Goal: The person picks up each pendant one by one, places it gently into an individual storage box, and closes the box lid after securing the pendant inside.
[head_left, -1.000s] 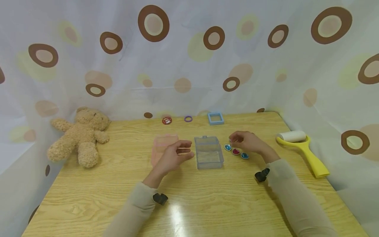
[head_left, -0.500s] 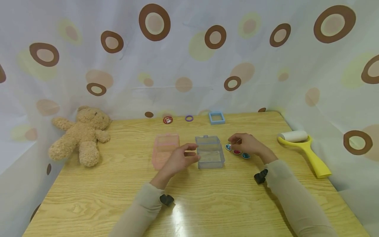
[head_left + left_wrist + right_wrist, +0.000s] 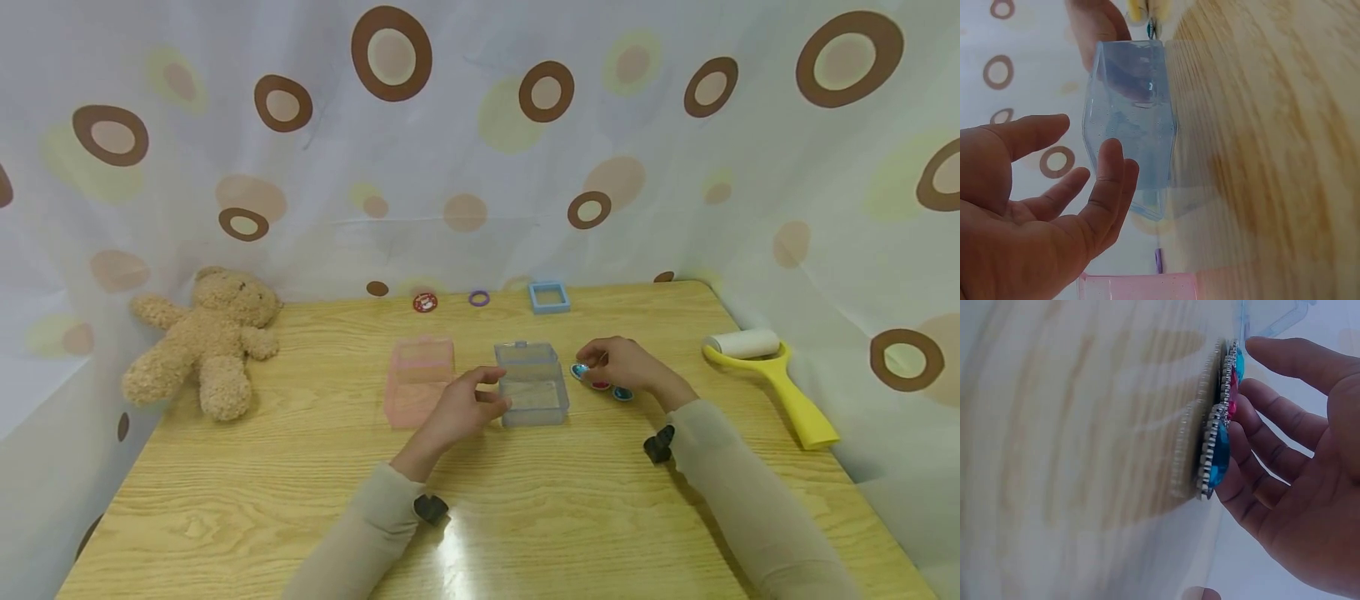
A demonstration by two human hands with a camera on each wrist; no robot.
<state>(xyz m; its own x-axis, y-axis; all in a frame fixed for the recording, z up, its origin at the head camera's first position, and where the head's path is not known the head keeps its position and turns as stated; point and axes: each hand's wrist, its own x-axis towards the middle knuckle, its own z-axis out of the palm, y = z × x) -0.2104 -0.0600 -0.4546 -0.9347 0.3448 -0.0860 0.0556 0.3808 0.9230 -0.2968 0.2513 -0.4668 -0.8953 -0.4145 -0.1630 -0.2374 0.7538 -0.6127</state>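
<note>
My left hand (image 3: 463, 408) hovers with fingers apart just left of a clear bluish plastic box (image 3: 534, 398), its lid standing open. In the left wrist view a gap shows between the curved fingers and the box (image 3: 1129, 119). To the right of that box, my right hand (image 3: 622, 364) reaches down over several jewel-like gems with silvery beaded rims. A light-blue gem (image 3: 579, 372) is under its fingertips; a red gem (image 3: 600, 385) and a darker blue gem (image 3: 622, 393) lie beside it. The right wrist view shows thumb and fingers spread around the gems, none lifted.
A pink clear box (image 3: 408, 404) stands open at left. Along the back lie a red patterned disc (image 3: 425, 302), a purple ring (image 3: 479, 298) and a light-blue square frame (image 3: 550, 309). A teddy bear (image 3: 213, 333) and a yellow-handled lint roller (image 3: 795, 404) flank the table.
My left hand has moved right, away from the pink box and up to the bluish box. The right hand has shifted slightly lower over the gems.
</note>
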